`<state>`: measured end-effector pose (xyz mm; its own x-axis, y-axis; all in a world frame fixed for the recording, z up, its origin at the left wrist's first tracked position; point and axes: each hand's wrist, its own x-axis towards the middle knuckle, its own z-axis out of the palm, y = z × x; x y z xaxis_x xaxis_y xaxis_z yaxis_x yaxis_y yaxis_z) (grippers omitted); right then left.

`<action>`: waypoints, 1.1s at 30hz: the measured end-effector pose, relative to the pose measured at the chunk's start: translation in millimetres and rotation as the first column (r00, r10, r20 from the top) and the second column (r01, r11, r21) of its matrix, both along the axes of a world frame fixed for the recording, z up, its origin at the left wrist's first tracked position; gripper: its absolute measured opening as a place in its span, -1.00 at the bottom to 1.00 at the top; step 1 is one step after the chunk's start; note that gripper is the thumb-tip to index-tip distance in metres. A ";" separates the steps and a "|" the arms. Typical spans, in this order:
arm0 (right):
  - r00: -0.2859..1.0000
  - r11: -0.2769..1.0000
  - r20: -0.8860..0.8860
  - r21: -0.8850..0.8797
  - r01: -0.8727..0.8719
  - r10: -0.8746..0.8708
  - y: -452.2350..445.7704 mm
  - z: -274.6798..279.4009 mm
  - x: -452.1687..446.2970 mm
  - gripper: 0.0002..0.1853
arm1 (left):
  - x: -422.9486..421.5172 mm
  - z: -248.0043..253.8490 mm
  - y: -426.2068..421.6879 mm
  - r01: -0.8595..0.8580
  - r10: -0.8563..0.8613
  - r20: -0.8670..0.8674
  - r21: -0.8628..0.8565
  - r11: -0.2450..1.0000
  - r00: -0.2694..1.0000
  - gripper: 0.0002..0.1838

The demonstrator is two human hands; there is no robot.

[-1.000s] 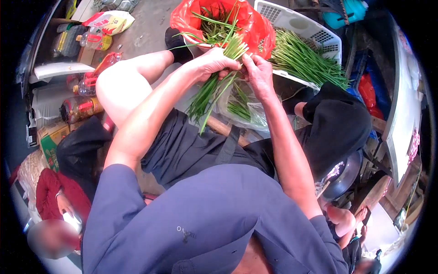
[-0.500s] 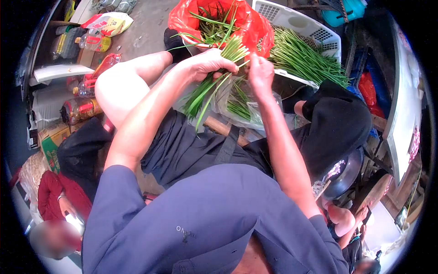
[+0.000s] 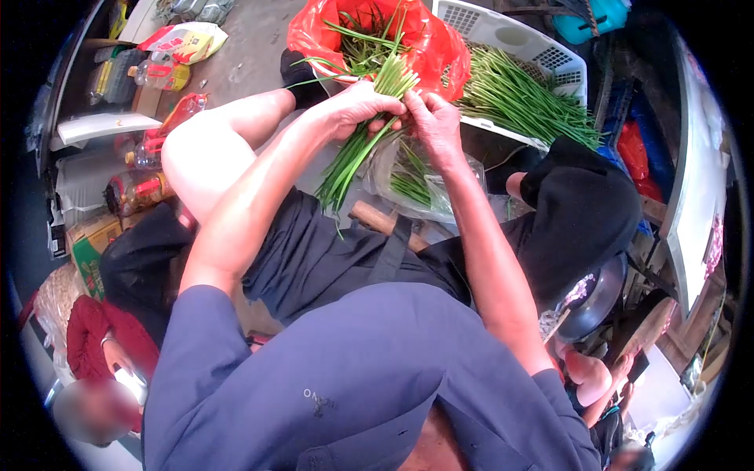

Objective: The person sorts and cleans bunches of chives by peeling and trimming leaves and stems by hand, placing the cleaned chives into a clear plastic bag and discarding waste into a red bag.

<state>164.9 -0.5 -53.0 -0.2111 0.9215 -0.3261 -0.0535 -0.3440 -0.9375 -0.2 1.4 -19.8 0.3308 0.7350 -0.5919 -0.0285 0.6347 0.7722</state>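
Note:
My left hand is closed round a bunch of garlic chives, pale cut ends up and green blades hanging down. Right beside the bunch, the fingertips of my right hand are pinched together; what lies between them is too small to make out. Behind the hands stands a bucket lined with a red plastic bag, holding loose green scraps. A white plastic basket to its right carries a large pile of chives. Below my hands, a clear plastic bag contains more green pieces.
A wooden bar lies between my legs. Oil bottles and a cardboard box are on the left. Another person in a red sleeve sits at lower left. A white board and a dark round pan stand to the right.
My right hand has moved left, its fingertips now against the bunch. The stalk that stretched between my hands no longer shows apart. My left hand has stayed almost still, holding the chives.

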 end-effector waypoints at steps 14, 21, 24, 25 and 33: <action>0.979 0.987 -0.152 -0.109 0.118 -0.134 5.8 -1.3 12.1 -0.67 | -1.0 3.4 0.7 -0.013 0.020 0.086 -0.083 0.996 0.996 -0.85; 0.999 1.000 0.043 0.023 -0.017 0.016 0.7 4.8 1.6 -0.69 | -1.5 4.4 0.3 0.017 -0.011 0.097 -0.070 0.997 0.995 -0.87; 0.985 0.983 0.170 0.182 -0.010 -0.021 3.7 -10.8 1.2 -0.70 | -1.8 7.0 -0.1 0.050 -0.043 0.085 -0.079 0.996 0.995 -0.86; 0.985 0.983 0.170 0.182 -0.008 -0.023 5.6 -13.3 4.4 -0.70 | -1.1 8.0 -0.1 0.038 -0.033 0.073 -0.073 0.997 0.997 -0.86; 0.995 0.990 -0.061 -0.122 0.074 -0.082 15.9 -11.2 22.6 -0.71 | -0.6 10.9 -0.4 -0.049 0.060 0.096 -0.116 0.992 0.994 -0.87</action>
<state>187.4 15.4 -64.2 -0.1651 0.8913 -0.4223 -0.1446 -0.4454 -0.8836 -0.9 1.0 -8.9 0.3534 0.6833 -0.6389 -0.1381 0.7136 0.6868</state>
